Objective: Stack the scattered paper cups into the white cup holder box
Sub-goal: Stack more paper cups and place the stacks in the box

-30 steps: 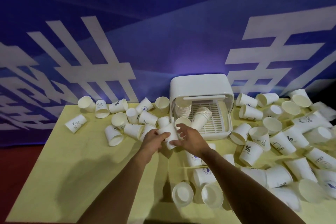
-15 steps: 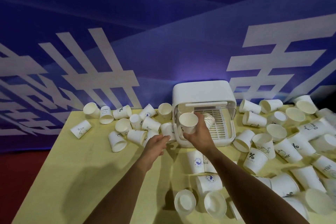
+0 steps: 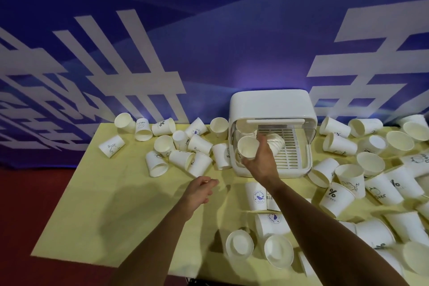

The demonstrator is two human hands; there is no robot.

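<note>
The white cup holder box [image 3: 271,104] stands at the back middle of the yellow table, its front open onto a slatted tray. My right hand [image 3: 261,163] grips a white paper cup [image 3: 248,147] at the box's left opening, mouth turned toward me. A stack of cups [image 3: 276,144] lies on its side inside the box, just right of the held cup. My left hand [image 3: 199,191] hovers over the table, left of and nearer than the box, fingers loosely curled and holding nothing. Several loose cups lie around it.
Several paper cups [image 3: 181,158] are scattered left of the box, and several more [image 3: 371,169] crowd the right side. Others [image 3: 260,197] lie under my right forearm near the front. The yellow table [image 3: 104,216] is bare at front left. A blue banner hangs behind.
My right hand has carried the cup from in front of the box up into its left opening. My left hand let go and drew back toward me, empty.
</note>
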